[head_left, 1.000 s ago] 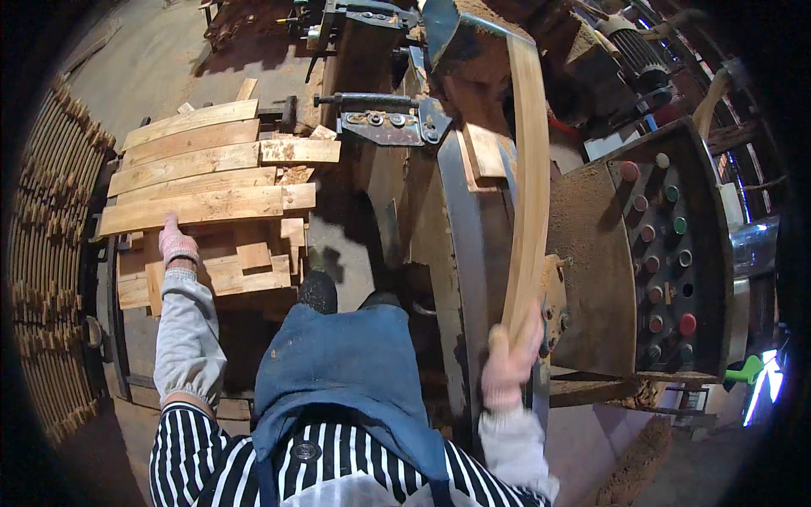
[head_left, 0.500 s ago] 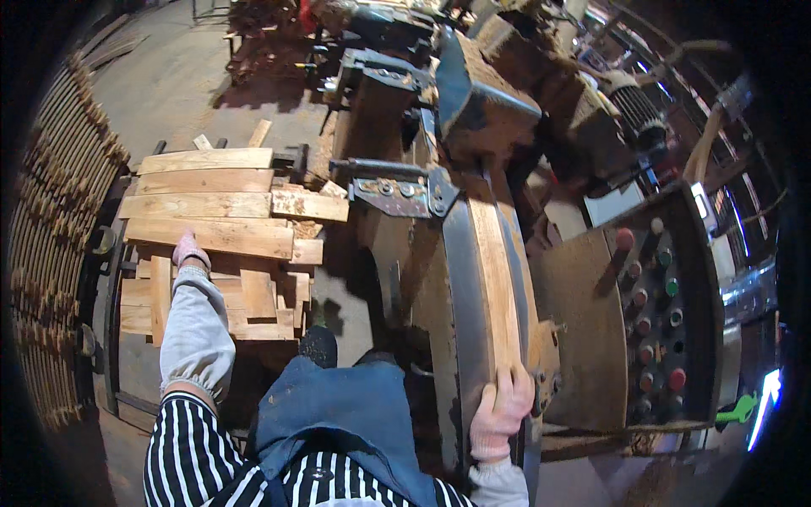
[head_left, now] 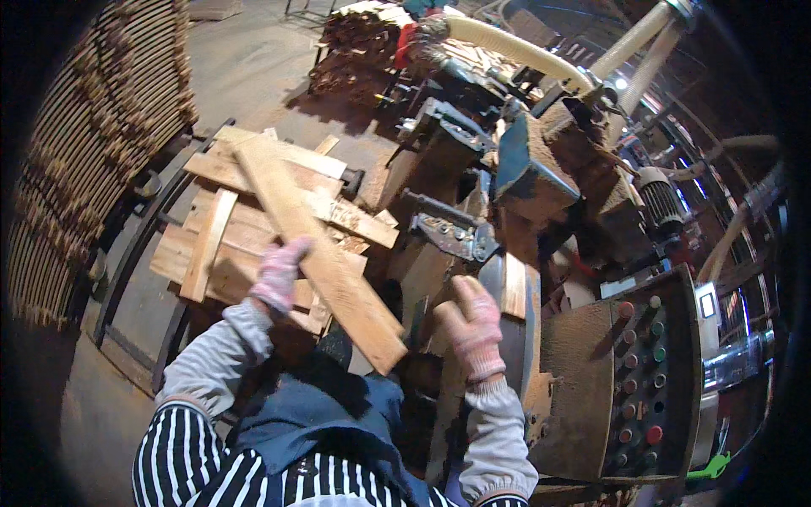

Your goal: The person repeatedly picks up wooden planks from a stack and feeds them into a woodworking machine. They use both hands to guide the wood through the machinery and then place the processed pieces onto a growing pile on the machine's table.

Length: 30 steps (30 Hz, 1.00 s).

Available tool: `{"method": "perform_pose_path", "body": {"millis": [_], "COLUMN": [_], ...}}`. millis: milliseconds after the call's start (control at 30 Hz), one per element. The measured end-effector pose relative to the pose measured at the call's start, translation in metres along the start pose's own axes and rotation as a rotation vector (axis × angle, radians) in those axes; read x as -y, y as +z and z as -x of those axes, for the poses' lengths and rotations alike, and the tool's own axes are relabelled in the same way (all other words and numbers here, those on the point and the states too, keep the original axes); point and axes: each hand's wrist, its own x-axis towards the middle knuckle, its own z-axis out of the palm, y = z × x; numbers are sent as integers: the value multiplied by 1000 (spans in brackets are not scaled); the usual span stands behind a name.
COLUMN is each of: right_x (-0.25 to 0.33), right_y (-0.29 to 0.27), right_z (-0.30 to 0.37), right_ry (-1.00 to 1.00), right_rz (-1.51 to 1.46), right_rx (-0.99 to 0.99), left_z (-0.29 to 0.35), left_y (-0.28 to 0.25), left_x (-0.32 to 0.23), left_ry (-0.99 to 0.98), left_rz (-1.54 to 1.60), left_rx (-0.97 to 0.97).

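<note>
My left hand (head_left: 283,272), in a pale pink-and-white glove, is closed on the edge of a long, flat wooden board (head_left: 317,249). Held at a slant, that board crosses over the stack, its near end in front of my apron. My right hand (head_left: 473,325), gloved alike, is raised beside the machine's metal bed (head_left: 528,338); its fingers are apart and nothing is in them. Another wooden strip (head_left: 513,287) lies on the bed, its far part hidden under the machine's blue hood (head_left: 532,173). Several loose boards (head_left: 182,253) are piled crosswise on a low rack at my left.
Tall stacks of thin slats (head_left: 101,160) stand at the far left. On the right is a control panel (head_left: 646,380) with coloured buttons. A motor (head_left: 659,196) sits behind it. A ribbed hose (head_left: 515,46) and more stacked wood (head_left: 355,55) are at the back.
My left hand has lifted a board off the stack and brought it toward me. My right hand has come off the strip, which has moved forward under the hood. The view has shifted.
</note>
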Motion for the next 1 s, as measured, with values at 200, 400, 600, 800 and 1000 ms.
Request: {"method": "perform_pose_path", "body": {"millis": [200,400,600,800,1000], "right_x": [137,118,144,78,-87], "right_y": [-56,-96,-113,-74,-26], "right_z": [73,214,288,260,112], "right_ry": [63,465,1023,1108,646], "right_rz": [357,449,384,474,413], "right_rx": [309,74,261,-238,-588], "left_z": [102,146,-64,-290,-380], "left_y": [139,208,105,3,-44], "left_x": [-6,46,65,-12,-24], "left_ry": [-69,-487,283,269,262], "left_rz": [-164,-309,-726,-2234,-2188], "left_rx": [273,651,306,424,250]}}
